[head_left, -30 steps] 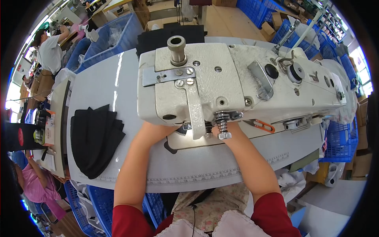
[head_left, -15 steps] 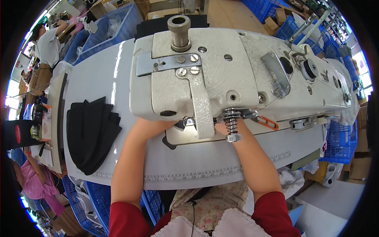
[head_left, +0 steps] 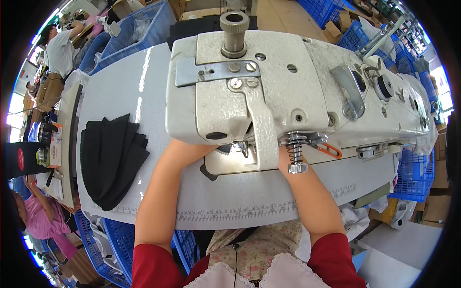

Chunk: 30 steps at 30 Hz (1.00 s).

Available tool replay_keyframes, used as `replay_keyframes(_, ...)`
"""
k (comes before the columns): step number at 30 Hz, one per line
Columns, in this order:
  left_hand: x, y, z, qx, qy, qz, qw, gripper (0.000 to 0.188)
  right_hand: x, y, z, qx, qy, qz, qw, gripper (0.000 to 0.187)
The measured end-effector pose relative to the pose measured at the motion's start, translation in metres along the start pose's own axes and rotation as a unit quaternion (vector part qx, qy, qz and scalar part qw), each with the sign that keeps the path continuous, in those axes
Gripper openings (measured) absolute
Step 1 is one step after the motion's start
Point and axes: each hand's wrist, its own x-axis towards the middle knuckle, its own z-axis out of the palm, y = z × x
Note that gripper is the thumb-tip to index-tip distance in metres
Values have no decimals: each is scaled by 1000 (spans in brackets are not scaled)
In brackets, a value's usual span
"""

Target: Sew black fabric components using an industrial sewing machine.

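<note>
A white sewing machine [head_left: 278,86] fills the middle of the view, and both my hands reach behind its head. My left hand [head_left: 190,151] is beside the presser foot [head_left: 241,149], its fingers hidden by the machine head. Next to that hand a scrap of dark cloth [head_left: 224,150] shows under the head. On the other side of the needle area is my right hand [head_left: 285,159], mostly covered by the white lever and the tension spring. Whether either hand grips the cloth is hidden. A fanned stack of black cloth pieces [head_left: 110,161] lies on the table to the left.
The pale table [head_left: 158,201] has a printed ruler strip [head_left: 230,212] along its near edge. Blue crates [head_left: 410,173] stand right of it and below its left edge. A blue bin [head_left: 139,33] is behind at left. Two people work at the far left.
The machine head appears farther right and slightly higher in the picture, as my viewpoint shifts. More of the presser foot shows. My forearms stay nearly in place, and so does the black stack.
</note>
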Motion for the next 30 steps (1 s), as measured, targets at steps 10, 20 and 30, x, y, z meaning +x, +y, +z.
replay_keyframes(10,-8,-1,2,64,51,61,995,45,3,1,-3,25,-11,17,999,34)
replay_keyframes(20,-7,2,2,31,62,58,996,46,2,5,-3,47,-30,40,998,39)
replay_keyframes(30,-8,4,5,17,90,75,993,46,1,5,-5,71,-52,57,994,43)
